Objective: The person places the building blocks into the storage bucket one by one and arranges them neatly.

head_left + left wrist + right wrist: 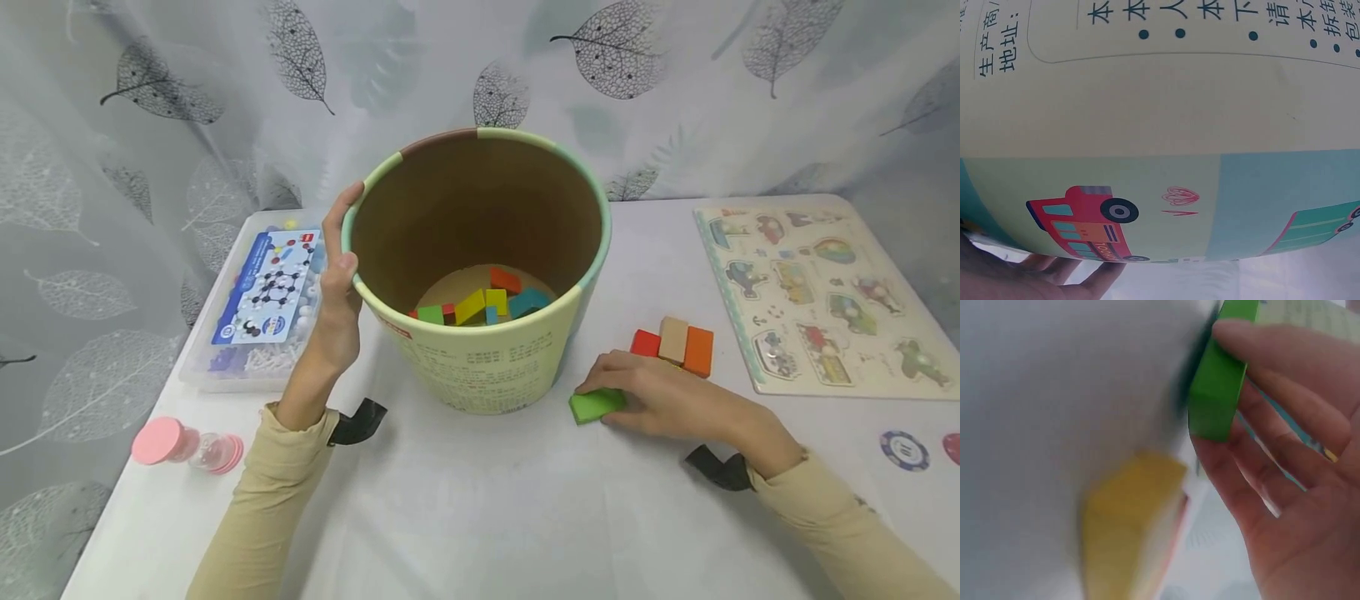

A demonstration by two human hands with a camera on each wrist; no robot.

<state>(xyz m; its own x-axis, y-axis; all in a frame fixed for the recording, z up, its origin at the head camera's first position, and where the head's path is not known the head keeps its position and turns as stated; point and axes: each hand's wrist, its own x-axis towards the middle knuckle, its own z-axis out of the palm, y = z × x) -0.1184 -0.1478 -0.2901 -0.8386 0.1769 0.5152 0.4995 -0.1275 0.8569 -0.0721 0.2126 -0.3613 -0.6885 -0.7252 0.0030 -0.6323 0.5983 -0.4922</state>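
Observation:
A large round bucket [480, 367] with printed sides stands on the table, several coloured blocks [470, 307] lying on its bottom. My left hand [340, 292] grips its rim at the left, thumb and fingers on the edge; the left wrist view shows the printed wall [1160, 112] close up. Just right of the bucket, my right hand [656, 396] pinches a green block [596, 405] between thumb and fingers, low over the table. Beyond that hand sit a red block [645, 342], a plain wooden block [673, 340] and an orange block [698, 351]. A yellow block [1125, 525], mostly hidden from the head view, lies there too.
At the left is a clear plastic case [258, 300] with a molecule picture, and a pink sand timer [187, 446] lies before it. A wooden picture puzzle board [832, 292] lies at the right, with poker chips [904, 451] nearer. A leaf-print curtain [450, 67] hangs behind.

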